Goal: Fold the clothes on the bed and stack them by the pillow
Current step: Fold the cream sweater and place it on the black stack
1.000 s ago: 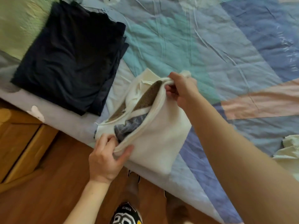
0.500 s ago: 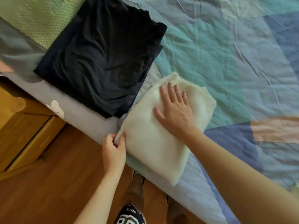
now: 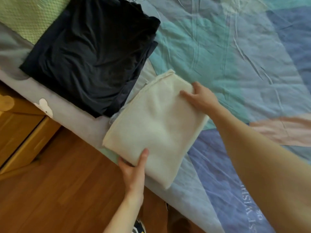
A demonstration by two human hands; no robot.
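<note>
A folded cream garment [image 3: 156,125] lies at the near edge of the bed, partly over the side. My left hand [image 3: 134,167] grips its near edge, thumb on top and fingers under. My right hand [image 3: 200,96] holds its far right corner, thumb on top. A folded stack of dark navy clothes [image 3: 90,54] sits just to the left, beside the green textured pillow [image 3: 25,15] at the top left. The cream garment's left edge almost touches the dark stack.
The bed cover [image 3: 235,56] is a patchwork of teal, blue and pink, wrinkled, stretching right and back. A wooden bedside cabinet [image 3: 20,128] stands at the left on the wooden floor [image 3: 64,190]. My legs show below the bed edge.
The cream garment was closed into a flat fold and pressed by my right palm. Now both hands have shifted to grip its opposite edges; the left hand moved along the near edge.
</note>
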